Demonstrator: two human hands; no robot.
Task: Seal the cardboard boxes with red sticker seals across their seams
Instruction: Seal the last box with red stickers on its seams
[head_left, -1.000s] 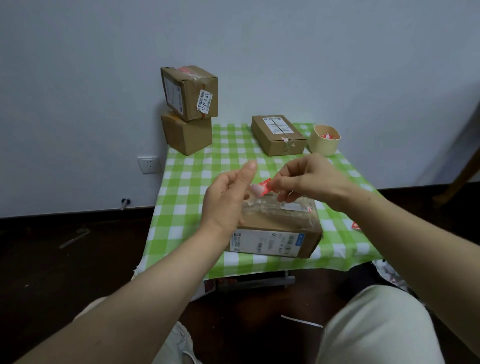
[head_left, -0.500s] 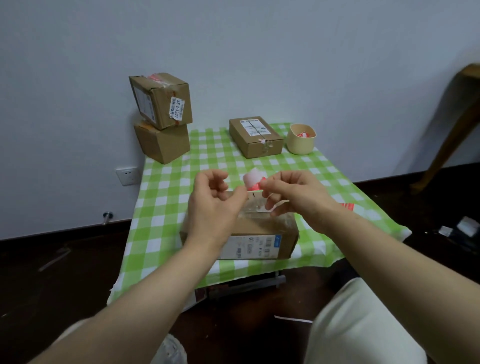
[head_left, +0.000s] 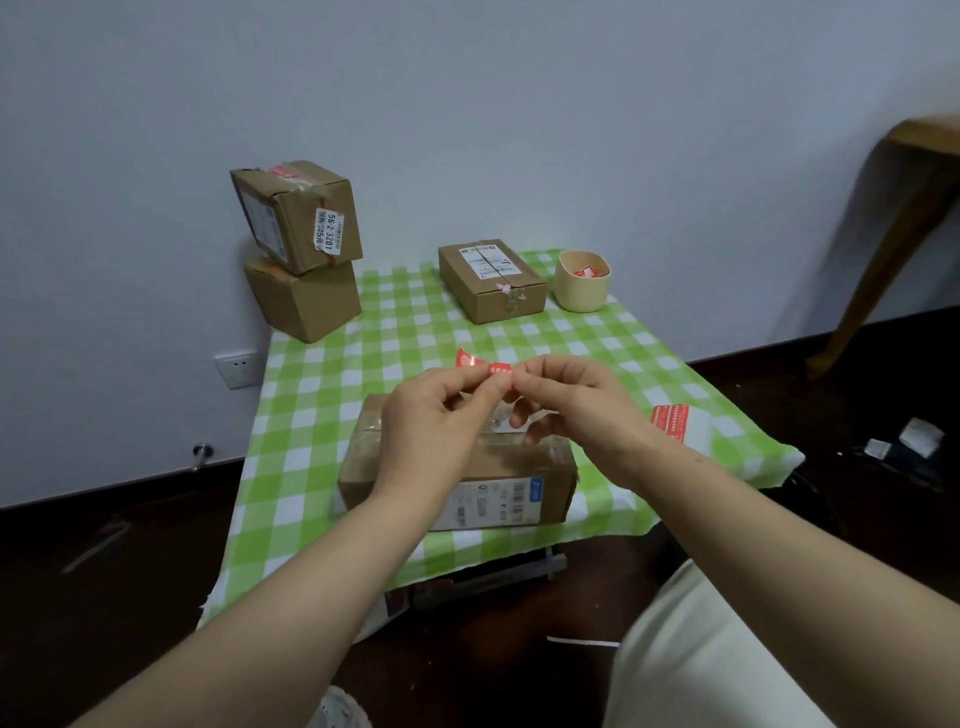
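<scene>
**Over the near box: seal pinched in both hands, not yet stuck down**

At the far left corner of the green-checked tablecloth (head_left: 311, 415), two stacked boxes (head_left: 301, 249) lean against the wall, and the upper one shows red along its top. Toward the middle, the left hand (head_left: 431, 421) is raised above the near box (head_left: 524, 465), which lies at the table's front edge with its printed label facing the person. Thumb and forefinger are closed on the left part of a red sticker seal (head_left: 500, 370), and the other fingers are curled. The right hand (head_left: 571, 405) pinches the seal's right end in the same way, so the seal hangs between the two hands, clear of the cardboard.

The step looks like freeing or straightening the seal before it goes on. Whether any backing remains on it cannot be told. The next move calls for lowering the seal flat across the near box's top seam, which the hands mostly hide, and pressing it down on both flaps.

Further right, the far box (head_left: 491, 280) sits beside a cream cup (head_left: 582, 296) holding more red seals. A strip of seals (head_left: 671, 420) lies near the cloth's right edge.
</scene>
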